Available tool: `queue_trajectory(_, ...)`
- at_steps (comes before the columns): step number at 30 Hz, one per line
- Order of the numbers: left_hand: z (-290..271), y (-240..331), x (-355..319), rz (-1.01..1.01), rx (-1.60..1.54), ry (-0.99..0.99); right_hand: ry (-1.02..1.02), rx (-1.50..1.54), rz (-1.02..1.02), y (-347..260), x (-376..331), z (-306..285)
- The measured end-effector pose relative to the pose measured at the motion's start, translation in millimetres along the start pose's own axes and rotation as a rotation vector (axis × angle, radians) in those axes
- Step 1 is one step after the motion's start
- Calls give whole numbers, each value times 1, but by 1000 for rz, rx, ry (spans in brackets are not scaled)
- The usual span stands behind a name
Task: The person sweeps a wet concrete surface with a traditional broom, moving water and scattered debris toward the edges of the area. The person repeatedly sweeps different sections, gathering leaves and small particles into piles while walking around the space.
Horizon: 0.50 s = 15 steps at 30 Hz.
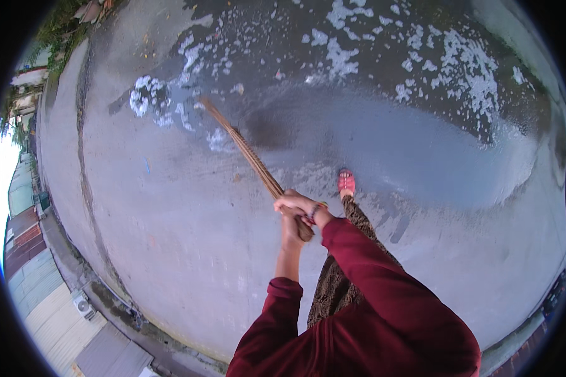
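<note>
Both my hands grip a long broom (pixel 253 158), a brown bundle of thin sticks. My right hand (pixel 297 202) wraps round it a little higher up, with a bracelet at the wrist. Just below, near the thick butt end, my left hand (pixel 290 227) is closed on the same bundle, partly hidden by the right. The broom slants away to the far left, its thin tip close to white foam (pixel 149 97) on the wet concrete. Whether the tip touches the ground I cannot tell.
A shallow puddle (pixel 415 151) spreads ahead and to the right, with foam patches (pixel 468 72) beyond it. My foot in a red sandal (pixel 346 181) stands at its near edge. A dark groove (pixel 85 157) runs down the left side, and metal roofs (pixel 50 301) lie past the edge.
</note>
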<state>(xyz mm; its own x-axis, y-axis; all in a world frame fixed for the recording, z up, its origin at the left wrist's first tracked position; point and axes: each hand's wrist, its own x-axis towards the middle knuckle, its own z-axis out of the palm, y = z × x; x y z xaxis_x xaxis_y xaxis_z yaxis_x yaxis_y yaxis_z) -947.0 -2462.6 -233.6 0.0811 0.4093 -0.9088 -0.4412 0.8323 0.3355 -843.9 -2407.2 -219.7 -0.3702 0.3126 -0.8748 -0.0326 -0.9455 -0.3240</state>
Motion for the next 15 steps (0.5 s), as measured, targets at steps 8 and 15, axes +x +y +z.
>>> queue_trajectory(8,70,-110,-59,-325,608,-721,516,587,-496,122,-120,-93)
queue_trajectory(15,87,-31,-62,-204,1102,-764,737,1042,-414,223,-183,-259)
